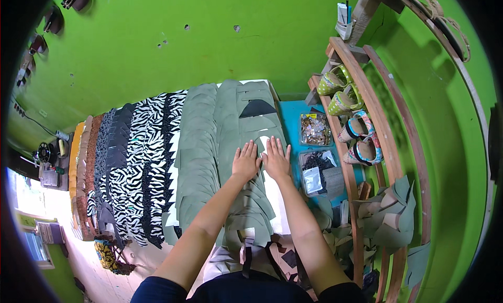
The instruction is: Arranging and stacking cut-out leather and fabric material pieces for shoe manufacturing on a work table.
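Note:
My left hand [246, 160] lies flat, fingers stretched out, on a column of overlapping grey-green cut pieces [229, 125]. Close beside it, my right hand [276, 157] is also flat, touching the pieces and the white surface [275, 198] that shows under its wrist. Neither hand holds anything. A dark grey piece [257, 108] rests at the far end of this column. To the left runs a wider row of the same grey-green pieces [198, 156], then rows of zebra-print pieces [128, 182], dark pieces [119, 135], and brown and mustard pieces [77, 151].
On the right, a blue surface [291, 119] bears a clear box of small metal parts [315, 129] and a second box [322, 172]. A wooden rack [367, 93] holds green shoes [340, 91], patterned shoes [361, 140] and grey-green scraps [393, 214]. A sewing machine [47, 153] stands far left.

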Action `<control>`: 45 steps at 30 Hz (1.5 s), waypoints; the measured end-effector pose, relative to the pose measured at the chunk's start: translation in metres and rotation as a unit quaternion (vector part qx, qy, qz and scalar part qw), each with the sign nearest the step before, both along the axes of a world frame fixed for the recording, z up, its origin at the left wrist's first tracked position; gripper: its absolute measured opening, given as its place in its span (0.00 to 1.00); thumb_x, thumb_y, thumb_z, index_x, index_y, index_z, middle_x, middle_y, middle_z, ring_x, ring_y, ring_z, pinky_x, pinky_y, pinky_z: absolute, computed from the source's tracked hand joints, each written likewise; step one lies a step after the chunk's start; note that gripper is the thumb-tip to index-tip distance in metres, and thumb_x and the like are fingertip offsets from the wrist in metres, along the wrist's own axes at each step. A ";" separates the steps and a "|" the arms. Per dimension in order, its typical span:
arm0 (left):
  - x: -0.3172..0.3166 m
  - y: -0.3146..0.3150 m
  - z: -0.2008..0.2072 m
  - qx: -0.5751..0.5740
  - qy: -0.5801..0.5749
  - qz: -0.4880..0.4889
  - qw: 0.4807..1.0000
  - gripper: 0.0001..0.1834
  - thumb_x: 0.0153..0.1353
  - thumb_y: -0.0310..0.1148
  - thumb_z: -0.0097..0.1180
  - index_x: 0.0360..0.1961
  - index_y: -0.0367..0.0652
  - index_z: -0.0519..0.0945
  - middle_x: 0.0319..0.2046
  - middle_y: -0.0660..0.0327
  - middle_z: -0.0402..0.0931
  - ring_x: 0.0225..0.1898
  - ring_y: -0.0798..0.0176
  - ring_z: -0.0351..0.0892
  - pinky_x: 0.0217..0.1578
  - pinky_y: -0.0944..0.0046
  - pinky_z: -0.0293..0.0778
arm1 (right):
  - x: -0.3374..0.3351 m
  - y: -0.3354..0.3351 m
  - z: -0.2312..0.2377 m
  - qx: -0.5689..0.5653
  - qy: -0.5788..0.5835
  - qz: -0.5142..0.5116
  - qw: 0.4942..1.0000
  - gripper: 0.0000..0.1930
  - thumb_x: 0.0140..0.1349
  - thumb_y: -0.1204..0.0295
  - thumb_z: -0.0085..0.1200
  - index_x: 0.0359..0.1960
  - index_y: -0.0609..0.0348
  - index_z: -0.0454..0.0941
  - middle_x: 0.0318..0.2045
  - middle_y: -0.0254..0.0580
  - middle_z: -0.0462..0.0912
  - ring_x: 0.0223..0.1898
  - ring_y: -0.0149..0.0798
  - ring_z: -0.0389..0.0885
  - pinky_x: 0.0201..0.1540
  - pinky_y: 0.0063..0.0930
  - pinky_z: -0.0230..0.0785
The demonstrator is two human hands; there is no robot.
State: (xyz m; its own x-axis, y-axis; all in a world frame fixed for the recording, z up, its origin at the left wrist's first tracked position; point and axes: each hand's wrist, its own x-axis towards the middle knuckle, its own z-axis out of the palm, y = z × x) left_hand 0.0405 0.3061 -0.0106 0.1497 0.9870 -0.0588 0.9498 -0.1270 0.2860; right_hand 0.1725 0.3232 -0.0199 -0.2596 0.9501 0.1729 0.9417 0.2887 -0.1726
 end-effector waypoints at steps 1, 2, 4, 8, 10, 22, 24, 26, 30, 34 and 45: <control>-0.001 -0.002 0.001 -0.006 0.005 0.003 1.000 0.29 0.62 0.47 0.32 0.62 0.43 0.55 0.64 0.60 0.47 0.65 0.61 0.47 0.62 0.55 0.43 | 0.000 -0.002 0.004 0.000 0.000 0.000 1.000 0.26 0.61 0.59 0.39 0.60 0.53 0.57 0.63 0.37 0.53 0.65 0.38 0.47 0.64 0.51 0.31; -0.001 -0.005 0.002 0.012 -0.007 0.011 1.000 0.28 0.62 0.45 0.32 0.61 0.43 0.57 0.64 0.59 0.49 0.64 0.61 0.48 0.62 0.54 0.45 | 0.000 -0.006 0.007 0.011 0.005 0.017 1.000 0.25 0.61 0.59 0.38 0.60 0.52 0.58 0.63 0.37 0.53 0.65 0.39 0.47 0.64 0.51 0.31; 0.002 -0.018 0.005 0.028 -0.009 0.005 1.000 0.27 0.62 0.44 0.33 0.60 0.42 0.58 0.63 0.58 0.50 0.64 0.60 0.50 0.62 0.54 0.45 | 0.000 -0.018 0.013 0.027 0.030 0.043 0.998 0.23 0.61 0.61 0.38 0.59 0.49 0.60 0.62 0.37 0.56 0.65 0.40 0.49 0.64 0.52 0.32; 0.009 -0.062 0.005 0.071 -0.019 -0.008 0.997 0.25 0.62 0.40 0.35 0.58 0.40 0.60 0.62 0.56 0.54 0.62 0.56 0.53 0.60 0.52 0.49 | -0.001 -0.063 0.013 0.018 0.067 0.048 0.996 0.22 0.59 0.65 0.41 0.57 0.50 0.63 0.61 0.37 0.58 0.64 0.41 0.51 0.63 0.52 0.34; 0.010 -0.085 0.004 0.068 -0.017 -0.009 0.998 0.25 0.61 0.40 0.35 0.58 0.40 0.61 0.61 0.55 0.54 0.62 0.56 0.53 0.60 0.52 0.49 | -0.001 -0.086 0.011 0.018 0.072 0.047 0.996 0.22 0.57 0.66 0.42 0.56 0.51 0.64 0.60 0.38 0.60 0.63 0.41 0.52 0.63 0.54 0.35; 0.052 -0.199 0.018 0.098 -0.083 -0.116 0.985 0.25 0.59 0.36 0.38 0.58 0.39 0.61 0.61 0.53 0.55 0.62 0.53 0.53 0.60 0.51 0.50 | 0.038 -0.224 0.032 0.074 0.157 -0.042 0.984 0.20 0.55 0.70 0.44 0.51 0.53 0.68 0.53 0.43 0.66 0.59 0.43 0.59 0.62 0.52 0.39; 0.065 -0.213 0.024 0.092 -0.095 -0.155 0.979 0.25 0.59 0.36 0.39 0.57 0.38 0.62 0.60 0.52 0.56 0.62 0.53 0.54 0.59 0.51 0.51 | 0.050 -0.249 0.036 0.073 0.168 -0.079 0.980 0.19 0.55 0.72 0.44 0.51 0.54 0.68 0.52 0.43 0.67 0.58 0.44 0.60 0.61 0.51 0.41; 0.082 -0.230 0.026 0.087 -0.110 -0.187 0.972 0.25 0.59 0.36 0.39 0.57 0.38 0.62 0.60 0.52 0.56 0.62 0.53 0.54 0.59 0.51 0.51 | 0.065 -0.274 0.037 0.105 0.174 -0.113 0.973 0.17 0.55 0.73 0.44 0.48 0.55 0.68 0.46 0.43 0.70 0.51 0.45 0.65 0.58 0.48 0.48; 0.113 -0.258 0.017 0.089 -0.133 -0.257 0.953 0.23 0.58 0.36 0.42 0.54 0.38 0.65 0.57 0.51 0.60 0.59 0.52 0.58 0.58 0.53 0.54 | 0.097 -0.309 0.017 0.102 0.138 -0.170 0.970 0.16 0.54 0.71 0.47 0.46 0.56 0.69 0.42 0.42 0.72 0.47 0.45 0.68 0.54 0.43 0.54; 0.150 -0.272 0.011 0.093 -0.178 -0.307 0.931 0.21 0.57 0.36 0.44 0.50 0.37 0.68 0.53 0.50 0.65 0.56 0.52 0.63 0.55 0.55 0.59 | 0.144 -0.326 0.007 0.108 0.120 -0.211 0.964 0.11 0.56 0.72 0.45 0.40 0.57 0.72 0.35 0.42 0.75 0.41 0.46 0.70 0.47 0.39 0.58; 0.223 -0.251 -0.057 -0.034 -0.144 -0.260 0.954 0.26 0.55 0.38 0.46 0.54 0.36 0.62 0.55 0.49 0.62 0.55 0.50 0.65 0.52 0.55 0.63 | 0.224 -0.268 -0.048 0.001 -0.005 -0.330 0.944 0.15 0.49 0.67 0.54 0.40 0.54 0.73 0.37 0.40 0.75 0.42 0.43 0.71 0.45 0.38 0.60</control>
